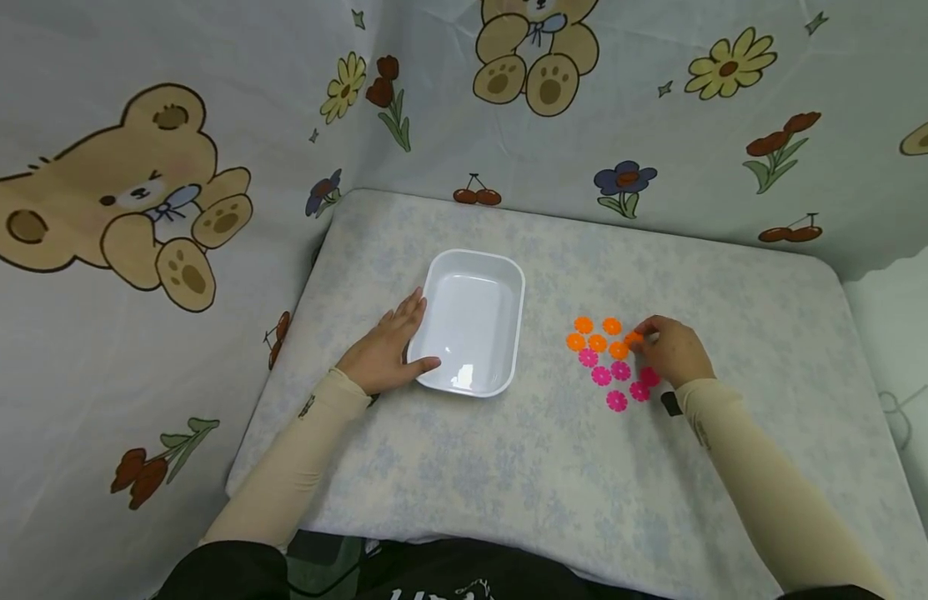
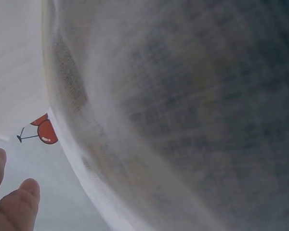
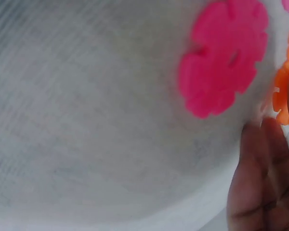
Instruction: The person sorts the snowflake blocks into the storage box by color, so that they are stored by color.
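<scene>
A white rectangular tray (image 1: 469, 321) lies on the table with nothing inside it. My left hand (image 1: 388, 346) rests along its left side, fingers straight and thumb over the near left corner. To the tray's right is a cluster of flat, notched plastic building discs, orange discs (image 1: 598, 342) farther away and pink discs (image 1: 617, 401) nearer me. At the cluster's right edge, my right hand (image 1: 669, 350) pinches one orange disc (image 1: 633, 338) between thumb and fingers. The right wrist view shows a pink disc (image 3: 226, 57) close by and an orange disc (image 3: 281, 96) at the thumb.
A pale patterned cloth (image 1: 433, 467) covers the table. Behind and to the left hangs a curtain (image 1: 426, 133) printed with bears and flowers. A small black object (image 1: 670, 404) shows beside the right wrist. Cloth fills most of the left wrist view.
</scene>
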### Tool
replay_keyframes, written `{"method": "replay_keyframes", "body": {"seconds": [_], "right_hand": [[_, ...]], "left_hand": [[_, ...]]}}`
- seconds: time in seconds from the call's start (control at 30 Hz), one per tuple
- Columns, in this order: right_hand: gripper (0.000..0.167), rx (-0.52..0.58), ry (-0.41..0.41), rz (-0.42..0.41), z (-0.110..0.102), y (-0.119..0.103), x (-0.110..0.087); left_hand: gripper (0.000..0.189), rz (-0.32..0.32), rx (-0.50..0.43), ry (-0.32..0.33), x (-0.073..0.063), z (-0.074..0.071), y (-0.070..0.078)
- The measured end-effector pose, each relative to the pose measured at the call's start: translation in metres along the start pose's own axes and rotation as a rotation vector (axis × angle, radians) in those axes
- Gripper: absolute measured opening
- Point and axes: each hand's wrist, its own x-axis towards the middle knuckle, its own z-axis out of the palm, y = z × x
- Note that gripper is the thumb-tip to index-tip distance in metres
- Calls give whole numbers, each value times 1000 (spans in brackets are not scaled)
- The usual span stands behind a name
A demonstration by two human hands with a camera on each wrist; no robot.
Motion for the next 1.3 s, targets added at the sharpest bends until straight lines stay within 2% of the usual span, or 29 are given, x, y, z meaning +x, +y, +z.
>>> {"method": "replay_keyframes", "body": {"seconds": [0.33, 0.63, 0.9, 1.3], "right_hand": [[27, 110, -33, 51, -1, -2, 3], [28, 116, -18, 48, -3, -7, 2], [28, 147, -41, 51, -2, -11, 4], [30, 101, -22, 19, 2, -24, 6]], "left_hand": [[106, 6, -5, 9, 1, 2, -3], [106, -5, -3, -3, 0, 2, -3], [105, -5, -8, -12, 0, -1, -1], [105, 11, 11, 4, 0, 0, -2]]}}
